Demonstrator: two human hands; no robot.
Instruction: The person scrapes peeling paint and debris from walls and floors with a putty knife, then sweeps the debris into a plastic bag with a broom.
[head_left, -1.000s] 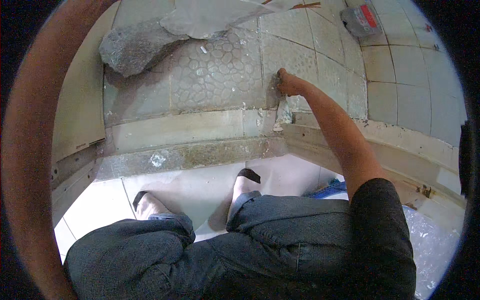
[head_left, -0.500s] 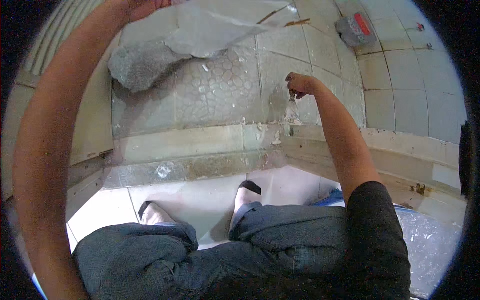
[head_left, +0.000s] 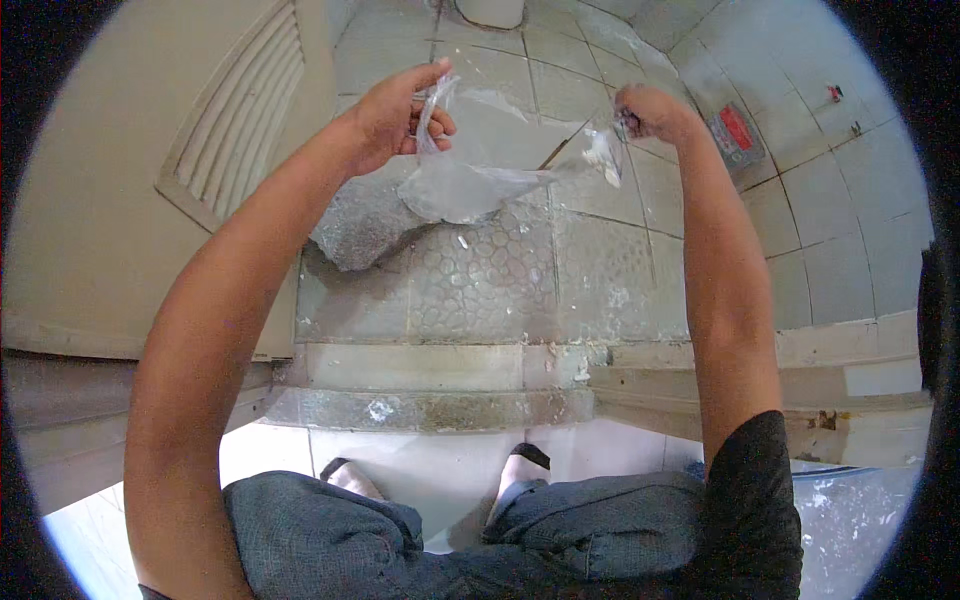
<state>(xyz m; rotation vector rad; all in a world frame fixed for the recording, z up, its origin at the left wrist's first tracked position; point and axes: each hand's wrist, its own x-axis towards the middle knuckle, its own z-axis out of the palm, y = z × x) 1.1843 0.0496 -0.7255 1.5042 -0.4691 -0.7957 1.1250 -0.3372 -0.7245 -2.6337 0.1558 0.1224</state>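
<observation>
My left hand (head_left: pixel 388 118) is closed on the gathered rim of a clear plastic bag (head_left: pixel 465 190) and holds it up above the tiled floor. My right hand (head_left: pixel 655 112) grips a putty knife (head_left: pixel 617 150), its blade pointing down beside the bag's right end. White paste (head_left: pixel 602 155) shows at the blade; whether it is on the knife or on the bag I cannot tell. The knife's handle is mostly hidden in my fingers. Just left of the knife, a thin brown stick (head_left: pixel 562 146) shows against the bag.
A rough grey lump (head_left: pixel 365 225) sits partly under the bag. At left stands a louvred door (head_left: pixel 250 120). A raised threshold (head_left: pixel 430 368) runs before my feet. Near the right wall is a grey container with a red patch (head_left: pixel 735 135). A white object (head_left: pixel 490 10) shows at the top.
The putty knife has moved up and away from the threshold's right corner to the bag. My left hand, with the bag, now shows fully as the view has shifted.
</observation>
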